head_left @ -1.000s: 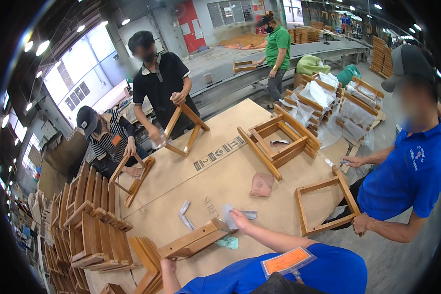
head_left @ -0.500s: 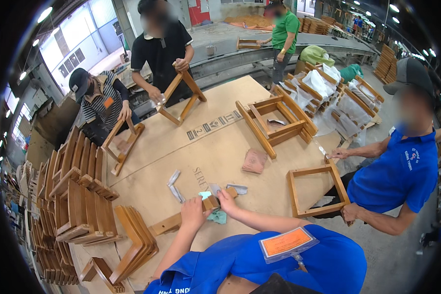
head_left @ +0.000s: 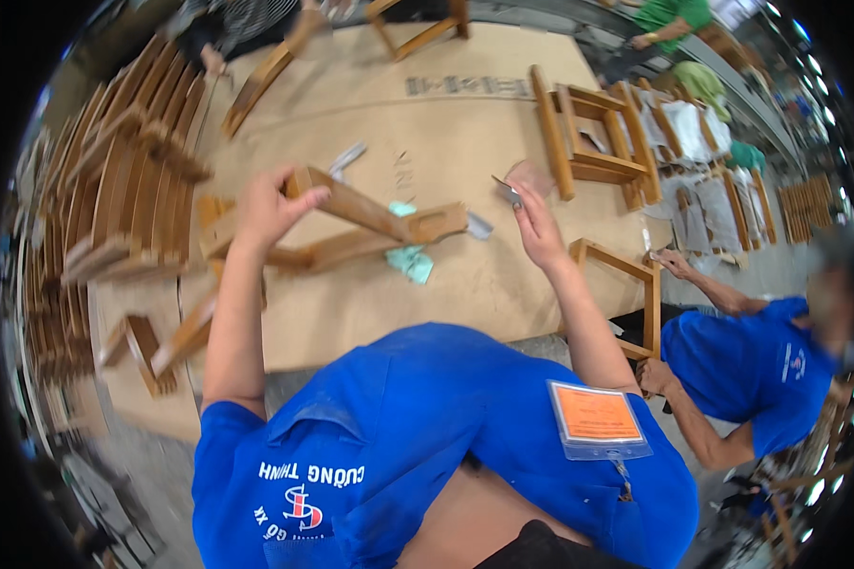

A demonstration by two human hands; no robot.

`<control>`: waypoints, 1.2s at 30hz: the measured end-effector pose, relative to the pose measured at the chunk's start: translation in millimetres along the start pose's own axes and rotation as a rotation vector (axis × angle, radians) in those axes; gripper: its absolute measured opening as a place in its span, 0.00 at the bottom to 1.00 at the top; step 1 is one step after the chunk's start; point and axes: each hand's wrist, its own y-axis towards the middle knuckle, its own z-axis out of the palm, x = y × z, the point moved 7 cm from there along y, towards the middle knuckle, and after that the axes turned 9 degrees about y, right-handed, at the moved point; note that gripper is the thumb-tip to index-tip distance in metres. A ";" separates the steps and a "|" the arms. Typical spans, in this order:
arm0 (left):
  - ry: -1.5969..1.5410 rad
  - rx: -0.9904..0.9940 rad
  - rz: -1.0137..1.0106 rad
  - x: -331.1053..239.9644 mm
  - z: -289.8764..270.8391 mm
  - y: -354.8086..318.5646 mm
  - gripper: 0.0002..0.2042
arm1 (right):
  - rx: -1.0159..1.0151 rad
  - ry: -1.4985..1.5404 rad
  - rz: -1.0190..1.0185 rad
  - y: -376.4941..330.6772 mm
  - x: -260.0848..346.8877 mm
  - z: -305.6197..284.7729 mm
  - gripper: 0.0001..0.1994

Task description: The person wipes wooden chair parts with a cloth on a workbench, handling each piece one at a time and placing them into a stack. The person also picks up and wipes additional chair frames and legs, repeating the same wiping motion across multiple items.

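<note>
My left hand (head_left: 277, 211) is closed around the upper end of a brown wooden frame (head_left: 351, 201), which is made of bars meeting at an angle. One bar of it slants down to the right, and another lies low over the table (head_left: 351, 313). My right hand (head_left: 541, 228) is raised to the right of the frame, apart from it, pinching a thin flat grey piece like a scraper (head_left: 505, 190). Behind that hand lies a reddish-brown pad (head_left: 531, 177). A teal cloth (head_left: 411, 266) is partly under the frame.
Grey folded strips (head_left: 347, 161) lie beyond the frame. Wooden parts are stacked high (head_left: 128, 180) at left. An assembled wooden frame (head_left: 598, 133) rests at the far right. A co-worker in blue (head_left: 740, 370) holds another frame (head_left: 650, 303) close on my right.
My left hand has moved left and raised the wooden frame's end. My right hand has left the frame and moved right with the thin piece. The view has tilted down.
</note>
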 end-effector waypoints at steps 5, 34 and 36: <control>-0.077 -0.235 0.002 24.3 -37.1 -30.3 0.18 | 0.574 -0.663 -0.225 10.2 64.1 91.8 0.23; 0.008 -0.421 0.019 26.2 -51.7 -45.4 0.21 | 0.632 -1.033 -0.275 -19.5 38.8 154.7 0.26; -0.071 -0.377 -0.012 28.0 -47.9 -40.9 0.20 | 0.568 -1.081 -0.186 -18.6 32.7 151.6 0.26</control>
